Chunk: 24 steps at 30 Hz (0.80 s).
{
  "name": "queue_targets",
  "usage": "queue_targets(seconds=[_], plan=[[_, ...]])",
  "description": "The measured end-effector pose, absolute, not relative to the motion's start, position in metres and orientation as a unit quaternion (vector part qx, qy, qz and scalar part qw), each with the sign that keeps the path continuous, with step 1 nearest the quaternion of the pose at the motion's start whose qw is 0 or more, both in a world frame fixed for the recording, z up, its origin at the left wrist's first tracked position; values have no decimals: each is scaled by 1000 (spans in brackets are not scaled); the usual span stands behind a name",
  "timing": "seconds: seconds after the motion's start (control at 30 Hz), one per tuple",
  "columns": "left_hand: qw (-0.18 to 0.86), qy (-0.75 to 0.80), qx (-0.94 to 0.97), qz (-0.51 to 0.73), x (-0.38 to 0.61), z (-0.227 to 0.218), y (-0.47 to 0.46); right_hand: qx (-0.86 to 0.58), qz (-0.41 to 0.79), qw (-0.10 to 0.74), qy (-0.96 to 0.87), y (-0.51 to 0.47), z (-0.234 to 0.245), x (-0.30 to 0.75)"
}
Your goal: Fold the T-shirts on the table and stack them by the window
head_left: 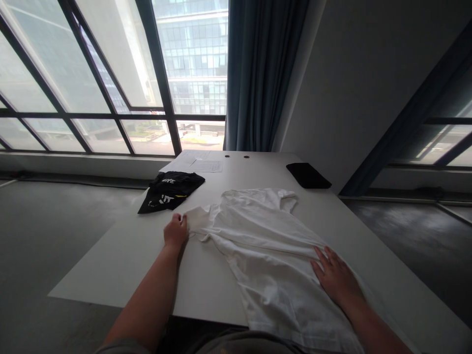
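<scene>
A white T-shirt [265, 246] lies spread on the white table [140, 260], its hem toward me and wrinkles running across its body. At the shirt's left side, my left hand [176, 230] is closed on the edge of a sleeve, which is pulled out to the left. Flat on the shirt's right side rests my right hand [336, 275], fingers stretched out and somewhat apart.
A black garment [173, 189] with white print lies at the table's left edge, near some paper sheets [206, 165]. Toward the right back edge is a folded black cloth [308, 175]. Windows and a blue curtain [261, 73] stand behind the table.
</scene>
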<state>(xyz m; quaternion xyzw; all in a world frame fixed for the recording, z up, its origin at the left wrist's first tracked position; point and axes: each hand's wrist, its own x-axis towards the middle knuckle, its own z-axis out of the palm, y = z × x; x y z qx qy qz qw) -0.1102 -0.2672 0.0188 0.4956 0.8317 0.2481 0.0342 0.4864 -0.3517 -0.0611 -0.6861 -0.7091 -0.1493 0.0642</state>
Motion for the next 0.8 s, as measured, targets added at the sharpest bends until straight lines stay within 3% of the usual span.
queue_targets(seconds=[0.2,0.37,0.53,0.8], plan=[[17,880,356,314,-151,26,-275,-696,-152,60,-699,-358,-55,481],[-106,777,506,359,-124,19,-277,-699,-159,61,-695,-359,-52,476],[7,695,690,203,-77,6,-270,-701,-154,61,-694,-359,-52,476],[32,789,605,104,-67,2,-270,-706,-142,68,-691,-358,-53,477]])
